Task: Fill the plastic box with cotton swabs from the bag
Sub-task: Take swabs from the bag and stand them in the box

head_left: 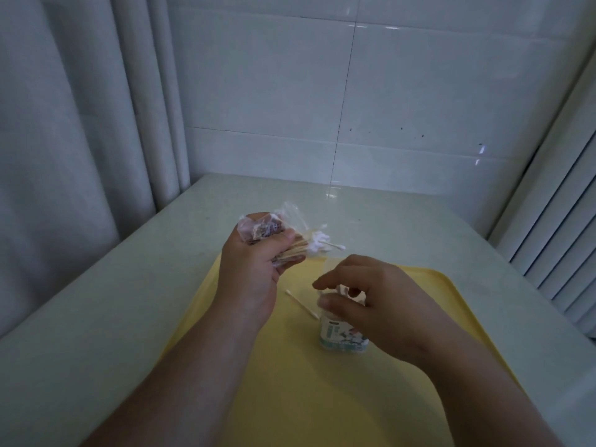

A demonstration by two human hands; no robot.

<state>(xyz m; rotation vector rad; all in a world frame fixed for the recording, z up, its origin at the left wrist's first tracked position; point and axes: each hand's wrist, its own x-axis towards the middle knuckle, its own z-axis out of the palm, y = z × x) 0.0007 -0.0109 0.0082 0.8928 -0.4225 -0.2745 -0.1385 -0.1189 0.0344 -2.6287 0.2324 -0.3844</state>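
Bare left hand and right hand, forearms uncovered to frame edge

Left hand grips the bag of swabs; right hand holds the plastic box on the yellow tray

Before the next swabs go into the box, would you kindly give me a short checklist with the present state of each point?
1. Clear plastic bag held firmly: ok, the left hand grips it.
2. White-tipped wooden cotton swabs reachable: ok, they stick out of the bag's mouth.
3. Small clear labelled plastic box upright on the yellow tray: ok.
4. Box mouth free: not ok, the right hand curls round its top.
5. No strays: not ok, one loose swab lies on the tray beside the box.
6. Room left in the box: cannot tell.
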